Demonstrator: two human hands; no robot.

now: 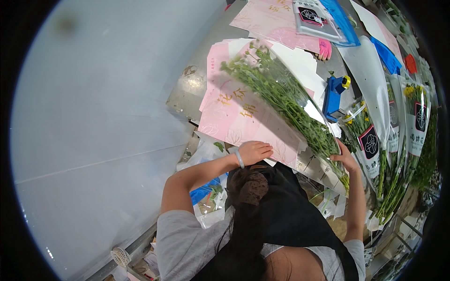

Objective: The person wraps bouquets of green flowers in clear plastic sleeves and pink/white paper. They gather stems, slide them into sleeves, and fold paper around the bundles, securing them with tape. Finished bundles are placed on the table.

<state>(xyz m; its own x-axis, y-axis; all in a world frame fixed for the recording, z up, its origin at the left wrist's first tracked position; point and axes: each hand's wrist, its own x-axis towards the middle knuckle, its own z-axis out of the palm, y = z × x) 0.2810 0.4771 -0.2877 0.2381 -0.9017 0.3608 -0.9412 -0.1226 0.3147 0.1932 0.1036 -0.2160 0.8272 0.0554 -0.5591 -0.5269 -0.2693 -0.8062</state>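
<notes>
A bunch of green stems with small buds in a clear plastic sleeve (281,98) lies slantwise over pink printed paper sheets (218,121). The stem end of that sleeve is held by my right hand (344,156), thumb and fingers around it. My left hand (258,152), a pale bangle at its wrist, rests flat on the near edge of the pink sheets, its fingers together and nothing seen in it. White sheets (302,63) show from beneath the bunch.
A blue tape dispenser (332,100) stands right of the bunch. Further right lie sleeved yellow flowers (367,140). Beyond the papers are another person's pink-gloved hand (325,49) and blue-edged plastic sleeves (323,21). A pale wall or sheet (98,105) borders the left.
</notes>
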